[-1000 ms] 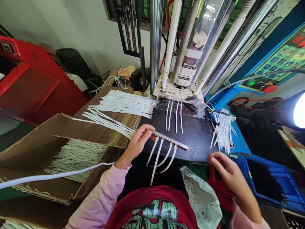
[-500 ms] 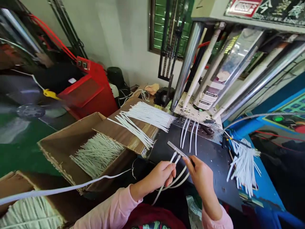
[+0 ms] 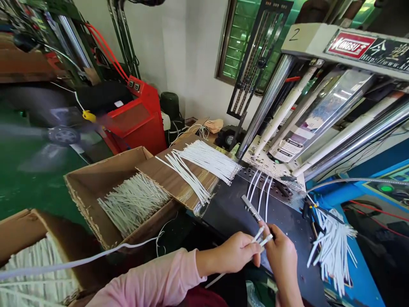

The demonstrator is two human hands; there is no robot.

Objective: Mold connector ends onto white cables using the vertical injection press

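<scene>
My left hand (image 3: 235,255) is closed around a small bunch of white cables (image 3: 262,238), whose ends stick up between my two hands. My right hand (image 3: 281,252) is closed on a narrow metal bar (image 3: 251,208) that points up and away over the black work plate (image 3: 230,209). Several white cables (image 3: 260,192) hang out of the moulding machine's die (image 3: 271,168) just beyond the bar. Both hands meet at the near edge of the plate.
More white cables (image 3: 204,160) lie on a cardboard flap to the left. An open cardboard box (image 3: 96,179) holds many cables. Another cable bundle (image 3: 332,247) hangs at the right. A red machine (image 3: 137,121) and a spinning fan (image 3: 60,136) stand behind.
My head has turned left and up. My hands have come together: the left now grips the cable ends, and the cables have come off the bar held by my right hand.
</scene>
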